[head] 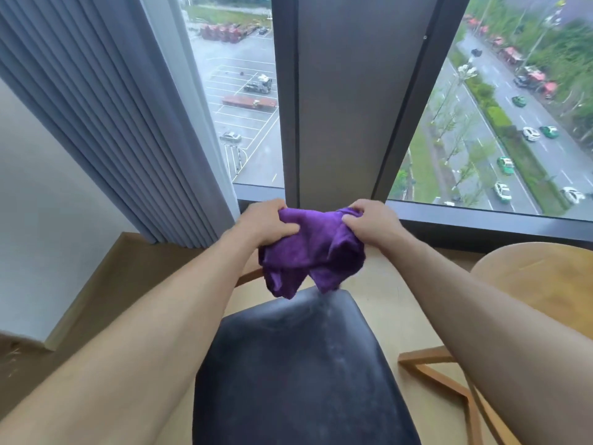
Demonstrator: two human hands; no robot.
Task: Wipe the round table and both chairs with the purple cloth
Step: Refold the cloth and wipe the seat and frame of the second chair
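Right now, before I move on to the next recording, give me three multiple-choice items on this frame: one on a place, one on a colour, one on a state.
1. Where is the round light wooden table?
A. at the right edge, beside the chair
B. left, under the curtain
C. behind the window glass

2. What colour is the padded leather chair seat?
A. white
B. black
C. red

3. How is the crumpled purple cloth held?
A. lying flat on the seat
B. gripped by the left hand and the right hand together, above the seat
C. hanging from one hand only

Answers:
1. A, its rounded top shows at the right edge.
2. B, the cushion is dark and glossy.
3. B, fingers of both hands curl into the fabric.
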